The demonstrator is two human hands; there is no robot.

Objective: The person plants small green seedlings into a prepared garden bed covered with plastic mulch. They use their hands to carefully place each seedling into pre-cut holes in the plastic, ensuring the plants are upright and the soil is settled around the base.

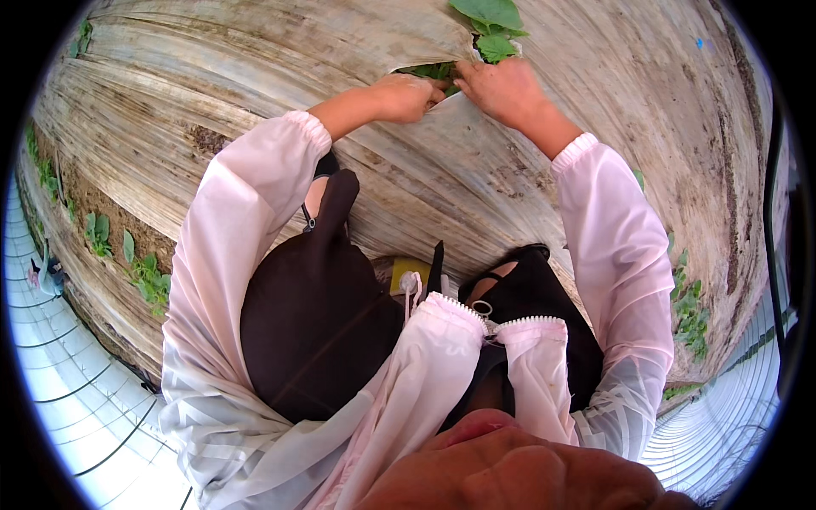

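A worn, soil-stained plastic mulch film [408, 159] covers the ground before me, with a torn opening in it at the top centre. Green leaves [428, 70] show inside the opening. My left hand [411, 99] is at the left of the gap, its curled fingers reaching in beside the leaves; what they hold is hidden. On the right side, my right hand [500, 89] grips the lifted film edge. Just beyond it, a broad-leaved green plant [494, 25] comes up through the film.
My knees in dark trousers [319, 319] are bent below my hands. Small green plants [150, 280] grow along a strip of bare soil [115, 210] at left. More plants [692, 319] stand at right. A dark cable or hose [772, 223] runs along the right rim.
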